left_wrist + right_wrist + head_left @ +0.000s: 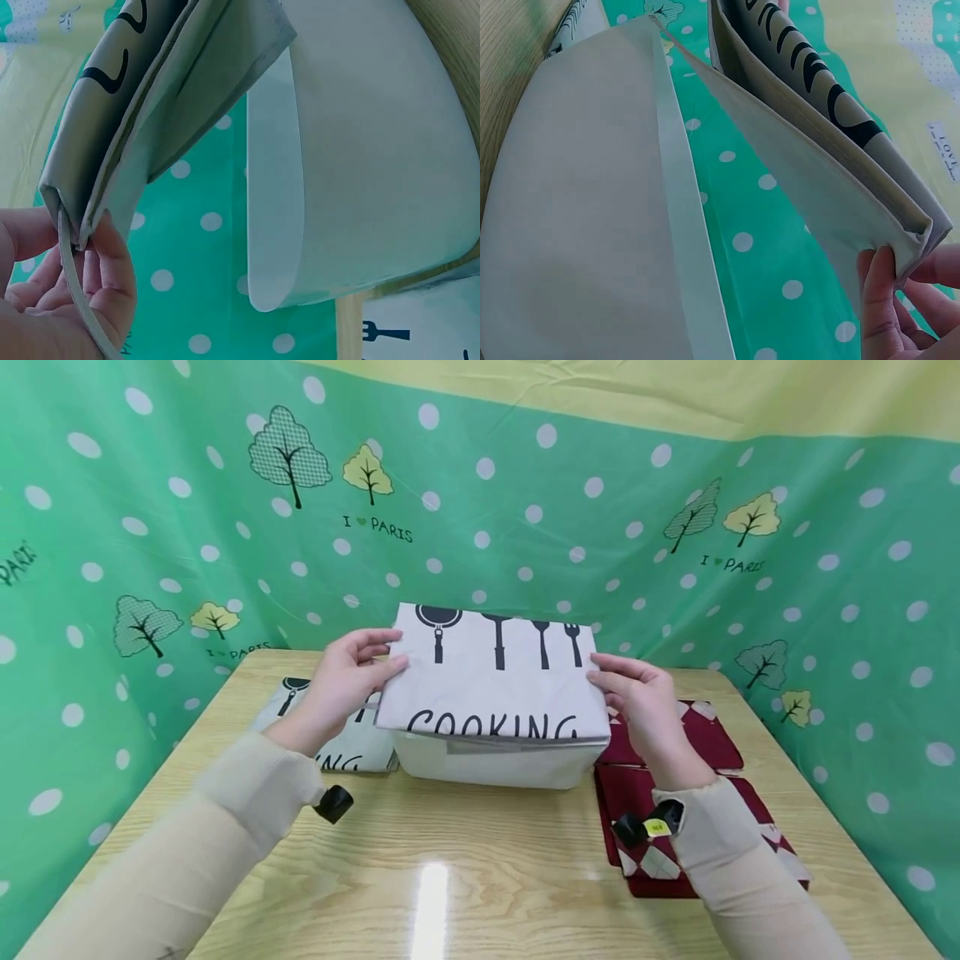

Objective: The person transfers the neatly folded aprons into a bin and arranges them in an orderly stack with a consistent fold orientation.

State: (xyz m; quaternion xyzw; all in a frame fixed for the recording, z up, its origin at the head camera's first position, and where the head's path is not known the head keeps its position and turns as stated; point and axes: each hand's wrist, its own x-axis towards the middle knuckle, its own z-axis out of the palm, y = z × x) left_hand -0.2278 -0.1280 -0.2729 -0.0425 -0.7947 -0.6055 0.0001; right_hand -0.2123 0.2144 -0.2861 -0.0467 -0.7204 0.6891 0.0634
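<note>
A folded white apron (495, 689) with black kitchen-tool prints and the word COOKING is held level above a white bin (495, 767). My left hand (347, 675) pinches its left edge between thumb and fingers. On the opposite edge my right hand (643, 695) pinches the folded layers in the same way. In the left wrist view a pale strap (75, 289) hangs from the apron's corner by the left hand (71, 281). Both wrist views show the apron apart from the bin's rim (679, 195). The inside of the bin is hidden.
Behind my left forearm lies another folded white printed apron (345, 747). Folded dark red cloths (622, 789) with a diamond pattern lie at the right. Everything stands on a wooden table (360, 877), with a green dotted curtain (487, 510) around its back and sides.
</note>
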